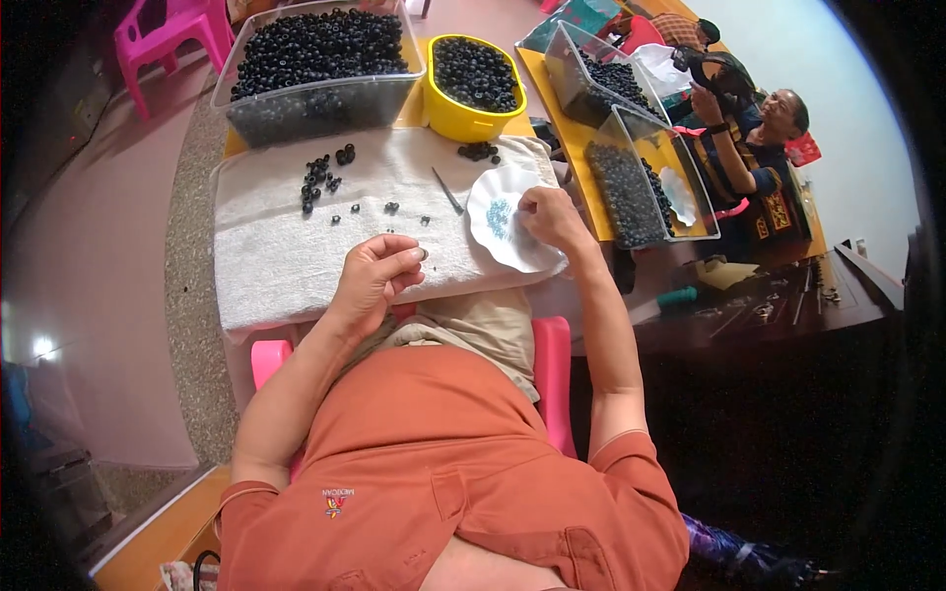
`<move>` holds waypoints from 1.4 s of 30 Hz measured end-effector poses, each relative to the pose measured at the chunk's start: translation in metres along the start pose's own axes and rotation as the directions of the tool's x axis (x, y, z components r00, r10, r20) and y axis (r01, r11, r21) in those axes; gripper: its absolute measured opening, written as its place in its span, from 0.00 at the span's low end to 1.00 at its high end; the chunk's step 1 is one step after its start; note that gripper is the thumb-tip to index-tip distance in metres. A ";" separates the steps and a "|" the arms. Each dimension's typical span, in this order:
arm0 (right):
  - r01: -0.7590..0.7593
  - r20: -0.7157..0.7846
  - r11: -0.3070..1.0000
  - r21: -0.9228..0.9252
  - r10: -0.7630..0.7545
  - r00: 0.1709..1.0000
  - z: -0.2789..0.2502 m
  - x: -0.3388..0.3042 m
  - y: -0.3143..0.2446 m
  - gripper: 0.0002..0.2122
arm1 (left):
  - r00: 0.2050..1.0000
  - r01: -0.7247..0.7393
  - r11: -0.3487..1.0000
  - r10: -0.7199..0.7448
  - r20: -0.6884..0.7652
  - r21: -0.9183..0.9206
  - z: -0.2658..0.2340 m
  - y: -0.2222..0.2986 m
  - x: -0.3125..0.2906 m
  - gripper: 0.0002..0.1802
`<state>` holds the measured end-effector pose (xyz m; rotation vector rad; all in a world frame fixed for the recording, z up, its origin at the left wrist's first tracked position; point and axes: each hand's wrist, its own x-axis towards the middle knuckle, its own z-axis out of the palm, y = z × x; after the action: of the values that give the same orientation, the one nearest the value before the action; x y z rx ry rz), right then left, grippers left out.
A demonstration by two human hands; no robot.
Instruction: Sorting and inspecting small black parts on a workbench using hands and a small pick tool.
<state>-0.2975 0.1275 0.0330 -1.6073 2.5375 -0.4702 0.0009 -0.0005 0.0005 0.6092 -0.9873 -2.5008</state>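
Over the white cloth, my left hand [379, 274] pinches a small dark, shiny piece [423, 254] between thumb and forefinger. My right hand [554, 216] is at the right side of a white scalloped dish [519, 256], its fingers drawn together; what they hold, if anything, is hidden. Tiny light-blue bits [499, 217] lie in the dish. Beside its left rim rests a thin dark pointed tool, seemingly tweezers [446, 190]. Small round black parts [317, 183] sit in a loose group on the cloth, with several single ones [391, 208] nearer my left hand.
A clear bin [325, 98] heaped with black parts and a yellow tub [463, 122] of them stand at the far edge of the towel-covered table [266, 266]. To the right, another table holds clear bins [631, 187]; a person [749, 148] sits beyond. A pink chair [177, 34] stands far left.
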 end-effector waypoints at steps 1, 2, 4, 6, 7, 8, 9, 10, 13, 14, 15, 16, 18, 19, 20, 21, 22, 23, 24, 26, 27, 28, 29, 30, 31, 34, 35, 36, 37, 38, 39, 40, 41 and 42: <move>0.009 -0.004 1.000 0.004 -0.009 1.000 0.000 0.000 -0.001 0.08 | 1.000 0.001 1.000 -0.001 -0.006 0.001 0.000 0.000 0.000 0.05; 0.018 -0.008 1.000 0.007 -0.018 1.000 0.000 0.000 -0.002 0.08 | 1.000 0.002 1.000 -0.002 -0.008 0.002 0.000 0.000 -0.001 0.05; 0.036 -0.009 0.999 0.016 -0.035 0.999 0.000 0.000 0.000 0.08 | 1.000 -0.001 1.000 0.001 -0.009 0.001 0.001 0.000 -0.001 0.06; 0.053 -0.012 0.998 0.023 -0.052 0.999 -0.001 -0.001 0.002 0.08 | 1.000 0.000 1.000 0.001 -0.007 0.010 0.001 -0.001 0.001 0.06; 0.053 -0.004 0.998 0.026 -0.053 0.999 -0.001 -0.001 0.001 0.09 | 1.000 -0.004 1.000 0.004 -0.008 0.017 0.000 -0.001 0.001 0.06; 0.053 0.005 0.998 0.030 -0.053 0.999 -0.001 -0.001 0.000 0.09 | 1.000 -0.005 1.000 0.005 -0.010 0.016 -0.001 -0.001 0.001 0.06; 0.055 0.007 0.998 0.030 -0.055 0.998 -0.002 -0.001 -0.001 0.09 | 1.000 -0.007 1.000 0.007 -0.008 0.012 -0.002 -0.001 0.001 0.06; 0.060 0.008 0.998 0.022 -0.060 0.998 -0.003 -0.002 -0.002 0.09 | 1.000 -0.007 1.000 0.007 -0.005 0.011 -0.002 -0.002 0.001 0.06; 0.085 -0.022 0.996 0.014 -0.084 0.996 0.000 -0.002 0.002 0.09 | 1.000 -0.007 1.000 0.007 -0.005 0.013 -0.002 -0.002 0.002 0.06; 0.103 -0.052 0.995 0.012 -0.102 0.993 0.002 -0.002 0.005 0.08 | 1.000 -0.007 1.000 0.007 -0.005 0.013 -0.002 -0.002 0.002 0.06; 0.103 -0.053 0.995 0.012 -0.103 0.993 0.003 -0.001 0.008 0.08 | 1.000 -0.005 1.000 0.005 -0.004 0.014 -0.002 -0.002 0.002 0.06; 0.108 -0.052 0.994 0.016 -0.107 0.993 0.003 0.000 0.009 0.08 | 1.000 -0.003 1.000 0.003 -0.005 0.014 -0.002 -0.002 0.002 0.06; 0.115 -0.052 0.993 0.020 -0.113 0.992 0.004 0.000 0.010 0.08 | 1.000 -0.005 1.000 0.005 -0.010 0.011 -0.001 -0.002 0.002 0.06; 0.096 -0.049 0.995 0.032 -0.094 0.994 0.002 -0.001 0.007 0.08 | 1.000 -0.005 1.000 0.005 -0.016 0.009 -0.002 -0.002 0.002 0.06; 0.076 -0.046 0.996 0.043 -0.074 0.996 0.002 -0.001 0.006 0.08 | 1.000 -0.007 1.000 0.007 -0.017 0.008 -0.002 -0.002 0.002 0.06; 0.078 -0.045 0.996 0.043 -0.077 0.996 0.003 0.000 0.007 0.08 | 1.000 -0.007 1.000 0.007 -0.019 0.009 -0.003 -0.002 0.002 0.06; 0.095 -0.070 0.994 0.054 -0.091 0.993 0.005 0.000 0.008 0.08 | 1.000 -0.006 1.000 0.007 -0.018 0.011 -0.003 -0.003 0.002 0.06; 0.112 -0.096 0.992 0.064 -0.106 0.990 0.006 0.000 0.010 0.08 | 1.000 -0.006 1.000 0.007 -0.017 0.011 -0.002 -0.002 0.002 0.06; 0.112 -0.096 0.992 0.064 -0.105 0.990 0.006 -0.001 0.012 0.08 | 1.000 -0.004 1.000 0.004 -0.020 0.012 -0.002 -0.002 0.002 0.06; 0.140 -0.090 0.989 0.048 -0.135 0.987 0.005 0.000 0.012 0.08 | 1.000 -0.004 1.000 0.004 -0.024 0.012 -0.002 -0.002 0.002 0.06; 0.142 -0.090 0.989 0.048 -0.137 0.987 0.005 -0.001 0.013 0.08 | 1.000 -0.004 1.000 0.004 -0.028 0.010 -0.001 -0.002 0.002 0.06; 0.145 -0.112 0.985 0.094 -0.134 0.985 0.005 -0.002 0.013 0.08 | 0.999 -0.004 1.000 0.004 -0.031 0.007 -0.001 -0.002 0.002 0.06; 0.148 -0.133 0.979 0.139 -0.130 0.983 0.005 -0.003 0.014 0.08 | 0.999 -0.005 1.000 0.005 -0.032 0.007 -0.001 -0.002 0.002 0.06; 0.149 -0.133 0.979 0.139 -0.131 0.982 0.005 -0.003 0.015 0.08 | 0.999 -0.006 1.000 0.006 -0.035 0.010 -0.002 -0.002 0.002 0.06; 0.153 -0.126 0.975 0.162 -0.133 0.983 0.004 -0.004 0.017 0.08 | 0.999 -0.007 1.000 0.007 -0.037 0.013 -0.002 -0.002 0.002 0.06; 0.142 -0.116 0.970 0.199 -0.121 0.986 0.004 -0.004 0.019 0.09 | 0.999 -0.010 1.000 0.010 -0.040 0.023 -0.002 -0.002 0.002 0.06; 0.127 -0.113 0.969 0.214 -0.104 0.988 0.004 -0.004 0.020 0.09 | 0.999 -0.011 1.000 0.012 -0.040 0.022 -0.002 -0.003 0.002 0.06; 0.128 -0.113 0.969 0.213 -0.105 0.988 0.007 -0.002 0.025 0.09 | 0.999 -0.010 1.000 0.011 -0.047 0.023 -0.001 -0.003 0.003 0.06; 0.202 -0.161 0.959 0.197 -0.171 0.972 0.009 -0.001 0.029 0.08 | 0.999 -0.008 1.000 0.009 -0.053 0.023 -0.001 -0.003 0.003 0.06; 0.274 -0.208 0.945 0.177 -0.236 0.949 0.010 0.000 0.033 0.08 | 0.999 -0.008 1.000 0.009 -0.051 0.024 -0.001 -0.003 0.003 0.06; 0.274 -0.210 0.946 0.176 -0.236 0.949 0.011 -0.001 0.038 0.08 | 0.999 -0.009 1.000 0.010 -0.046 0.023 0.000 -0.003 0.004 0.05; 0.262 -0.217 0.954 0.147 -0.227 0.949 0.011 0.000 0.036 0.08 | 0.999 -0.012 1.000 0.013 -0.045 0.021 -0.001 -0.003 0.004 0.05; 0.249 -0.225 0.961 0.119 -0.219 0.950 0.010 0.000 0.034 0.07 | 0.999 -0.014 1.000 0.015 -0.047 0.020 -0.001 -0.003 0.003 0.05; 0.252 -0.224 0.960 0.119 -0.221 0.949 0.010 0.000 0.033 0.07 | 0.999 -0.014 1.000 0.015 -0.050 0.019 -0.002 -0.003 0.003 0.05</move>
<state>-0.3237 0.1385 0.0136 -1.9060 2.3869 -0.8724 -0.0015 -0.0010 -0.0036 0.6649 -0.9937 -2.4545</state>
